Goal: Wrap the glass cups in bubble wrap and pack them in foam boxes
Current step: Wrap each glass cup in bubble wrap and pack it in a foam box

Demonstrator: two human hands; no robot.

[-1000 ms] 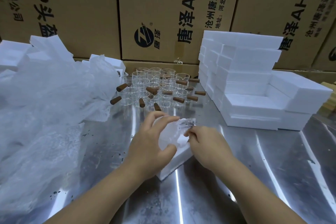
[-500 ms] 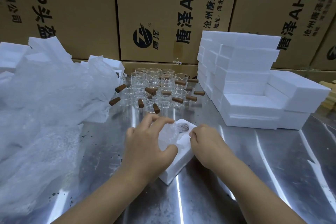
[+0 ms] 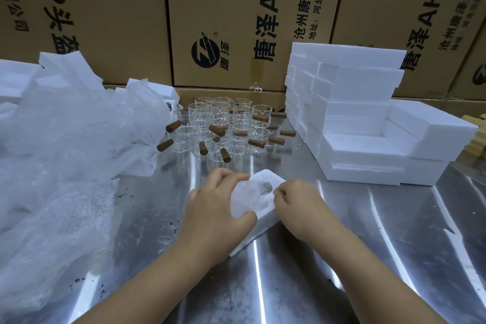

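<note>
Both hands sit lower than a second ago — wrapped cup (image 3: 251, 193) now down in the open foam box (image 3: 265, 221) on the desk (image 3: 368, 244). Left hand (image 3: 215, 212) grip clasps the bundle; right hand (image 3: 297, 204) curled, pinching the wrap edge. Bare glass cups (image 3: 223, 126) stand behind, foam box stack (image 3: 355, 113) at right.

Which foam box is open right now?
The foam box under both hands, holding the wrapped cup. The foam stack at right sits apart, untouched.
</note>
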